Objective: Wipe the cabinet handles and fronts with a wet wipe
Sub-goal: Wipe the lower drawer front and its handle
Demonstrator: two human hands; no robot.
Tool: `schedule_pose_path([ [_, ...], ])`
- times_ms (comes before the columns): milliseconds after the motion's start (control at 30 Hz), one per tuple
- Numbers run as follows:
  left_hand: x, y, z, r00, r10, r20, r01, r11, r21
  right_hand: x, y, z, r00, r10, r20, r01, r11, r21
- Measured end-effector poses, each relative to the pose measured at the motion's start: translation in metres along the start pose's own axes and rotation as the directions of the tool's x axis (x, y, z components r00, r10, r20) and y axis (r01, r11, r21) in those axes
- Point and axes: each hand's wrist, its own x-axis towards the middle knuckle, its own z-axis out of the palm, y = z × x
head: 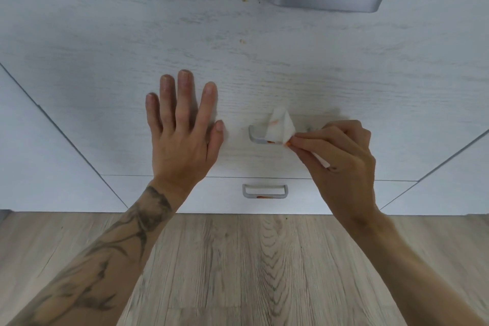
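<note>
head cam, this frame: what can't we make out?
- Middle handle: its right part is hidden by the wet wipe and the right hand.
- Wet wipe: the portion inside the right hand's grip is covered by the fingers.
- Left hand: the palm faces the cabinet front, so the contact underneath is unseen.
- Specks on the cabinet front: too small to identify.
- Cabinet front: cut off by the top edge.

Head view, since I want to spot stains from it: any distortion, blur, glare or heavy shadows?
Head view: wide-angle warp splays the cabinet seams outward and seems to bow the top handle; light soft and even, no glare; faint shadows beside the left hand and behind the wipe pinched by the right hand; slightly soft focus, yet orange marks on the bottom handle show.
</note>
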Motion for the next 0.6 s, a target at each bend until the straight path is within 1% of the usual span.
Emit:
schedule_pose_path([
  [100, 0.000, -0.001, 0.002, 1.000, 0.003, -0.003, -0.003, 1.000, 0.015, -0.002, 0.006, -0.006, 1.000, 0.013, -0.019, -0.013, 1.000, -0.012],
  [167, 0.000, 0.000, 0.003, 1.000, 0.004, -0.007, -0.004, 1.000, 0.011, 0.000, -0.001, 0.003, 0.999, 0.015, -0.037, -0.015, 1.000, 0.007],
  [267, 0.000, 0.000, 0.003, 1.000, 0.012, -0.005, -0.012, 1.000, 0.013, 0.005, -0.014, 0.019, 1.000, 0.012, -0.010, -0.011, 0.998, 0.063],
  [333, 0.000, -0.001, 0.003, 1.000, 0.013, -0.005, -0.013, 1.000, 0.014, 0.002, -0.011, 0.018, 1.000, 0.022, -0.010, -0.021, 0.998, 0.059],
  [467, 0.000, -0.001, 0.003, 1.000, 0.004, 0.002, -0.004, 1.000, 0.010, -0.004, -0.007, 0.014, 0.995, 0.069, -0.070, -0.067, 0.997, 0.033],
  [600, 0.002, -0.001, 0.004, 1.000, 0.010, 0.003, -0.010, 1.000, 0.008, 0.004, -0.016, 0.027, 1.000, 0.008, -0.030, -0.006, 0.998, 0.054],
])
